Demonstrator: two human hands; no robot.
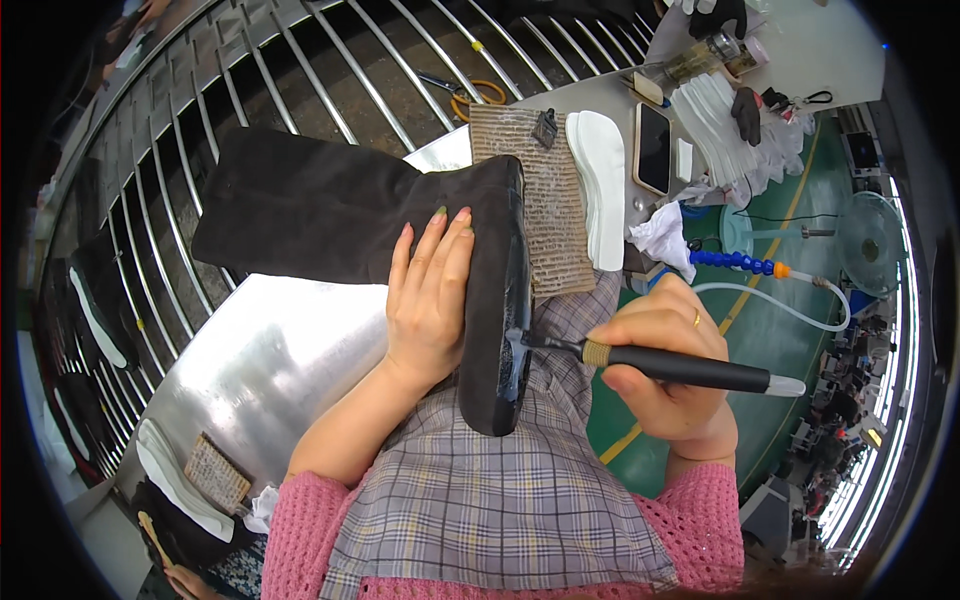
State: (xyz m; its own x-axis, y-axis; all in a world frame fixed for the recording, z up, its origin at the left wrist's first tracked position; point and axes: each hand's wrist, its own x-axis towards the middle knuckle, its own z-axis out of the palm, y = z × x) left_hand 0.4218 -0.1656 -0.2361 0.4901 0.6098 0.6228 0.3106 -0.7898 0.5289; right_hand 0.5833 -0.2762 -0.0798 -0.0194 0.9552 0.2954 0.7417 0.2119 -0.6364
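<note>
A tall black suede boot point(310, 205) lies on its side, its shaft to the left and its foot toward me. My left hand point(430, 295) rests on the foot part, fingers stretched out flat over the suede and thumb hidden. My right hand point(670, 365) grips a black-handled tool point(690, 367) with a ribbed brass-coloured collar and a narrow dark tip. That tip touches the edge of the boot's sole point(517, 345), where whitish, wet-looking smears show. I cannot tell whether the tip is a brush or a blade.
Under the boot is a shiny metal table point(300, 340); metal rollers point(370, 75) run beyond it. Near the sole lie corrugated cardboard point(550, 215), white insoles point(600, 190) and a phone point(652, 148). Orange-handled scissors point(478, 97) lie among the rollers. A blue hose point(735, 262) stands at right.
</note>
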